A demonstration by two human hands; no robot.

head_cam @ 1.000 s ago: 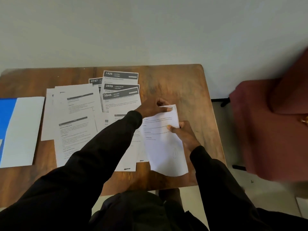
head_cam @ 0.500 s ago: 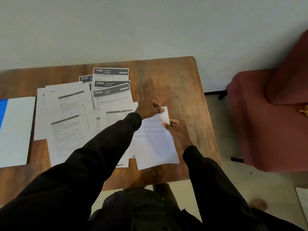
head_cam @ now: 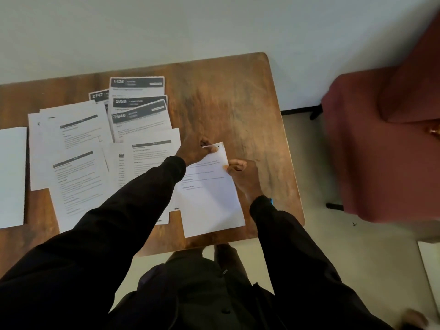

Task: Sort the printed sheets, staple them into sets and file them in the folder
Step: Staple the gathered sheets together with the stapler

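Printed sheets lie spread over the wooden table (head_cam: 238, 98). One white sheet (head_cam: 212, 201) with a few lines of text lies at the table's right front. My left hand (head_cam: 195, 151) pinches that sheet's top edge near the corner. On its right edge my right hand (head_cam: 242, 175) grips it with thumb on top. Several sheets with dark numbered headers (head_cam: 138, 101) overlap at the back middle. More text sheets (head_cam: 76, 167) lie to the left. A white folder (head_cam: 12, 177) lies at the far left edge, cut off by the frame.
A dark red upholstered chair (head_cam: 385, 144) stands to the right of the table, close to its right edge. A pale wall runs behind the table. The table's front edge is near my body, with pale floor (head_cam: 309, 246) below.
The view has shifted, so the table sits further left and the blue of the folder is out of frame. Both hands stay on the same sheet, which lies flatter and squarer now.
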